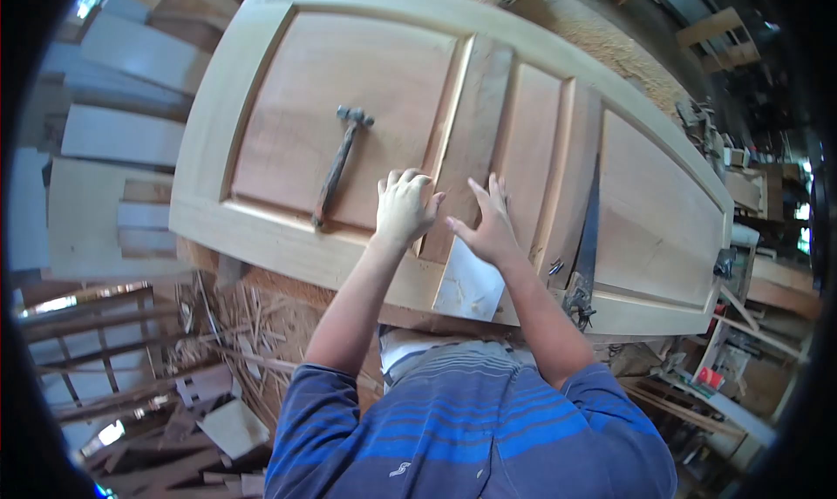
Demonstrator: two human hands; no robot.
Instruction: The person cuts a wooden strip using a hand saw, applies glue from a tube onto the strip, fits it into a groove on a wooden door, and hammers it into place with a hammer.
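A panelled wooden door (pixel 349 72) lies flat in front of me. My left hand (pixel 404 208) is over the edge of its large left panel, next to a thin moulding strip (pixel 451 107); its fingers bend loosely, with the thumb apart. To the right, above the middle rail, my right hand (pixel 490 227) has its fingers spread and thumb out. No held object shows in either hand. Below the right hand lies a white sheet (pixel 471 286) with small bits on it. A hammer (pixel 335 172) rests on the left panel, its head pointing away from me.
A handsaw (pixel 588 237) lies on the door at right, its worn handle towards me. Small dark pieces (pixel 555 266) sit beside it. Boards (pixel 122 133) are stacked at left, with wood scraps (pixel 248 316) on the floor. Sawdust (pixel 602 46) covers the ground beyond the door.
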